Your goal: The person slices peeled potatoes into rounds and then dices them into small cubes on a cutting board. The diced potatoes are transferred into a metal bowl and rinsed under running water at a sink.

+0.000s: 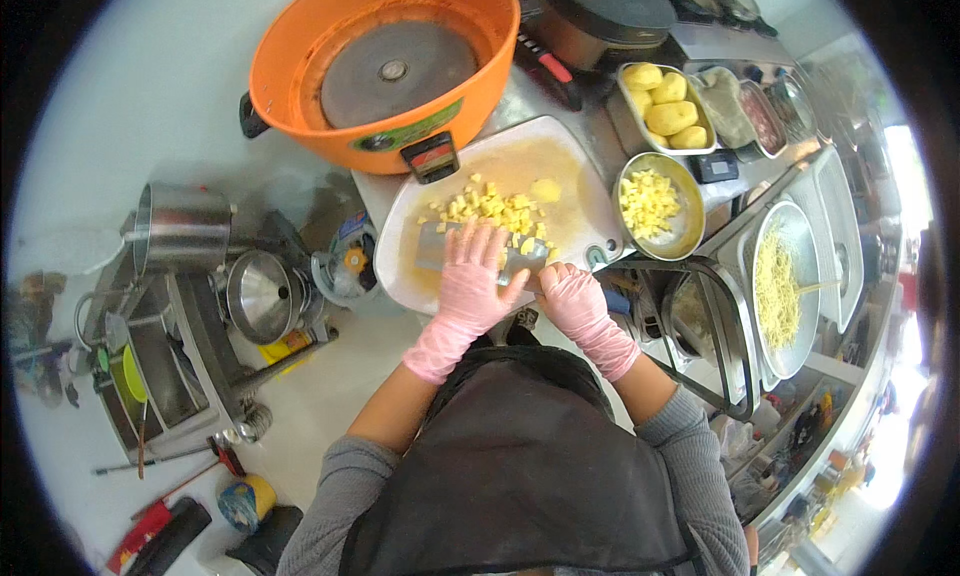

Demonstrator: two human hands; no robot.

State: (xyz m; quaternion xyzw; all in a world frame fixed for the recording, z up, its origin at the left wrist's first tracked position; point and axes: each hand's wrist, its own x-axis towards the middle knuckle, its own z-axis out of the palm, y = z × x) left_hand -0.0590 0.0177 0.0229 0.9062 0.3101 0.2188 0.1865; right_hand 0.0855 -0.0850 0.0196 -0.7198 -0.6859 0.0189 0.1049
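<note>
My right hand [574, 294], in a pink glove, is closed around the handle of a wide-bladed knife. The blade [430, 249] lies nearly flat over a pale cutting board [405, 283]. Across the blade rests my left hand [474, 279], also gloved, fingers stretched out and thumb apart. Diced yellow potato [491, 204] is heaped along the blade's far side, with a few cubes by its right end. A flat round potato piece [545, 191] sits farther back on the stained board. My left palm and fingers hide the middle of the blade.
A large orange pot [480, 88] stands at the board's far left. To the right are a metal bowl of diced potato [649, 201], a tray of peeled potatoes [671, 116] and a basin of yellow shreds [776, 291]. A black metal frame [739, 336] stands near my right arm.
</note>
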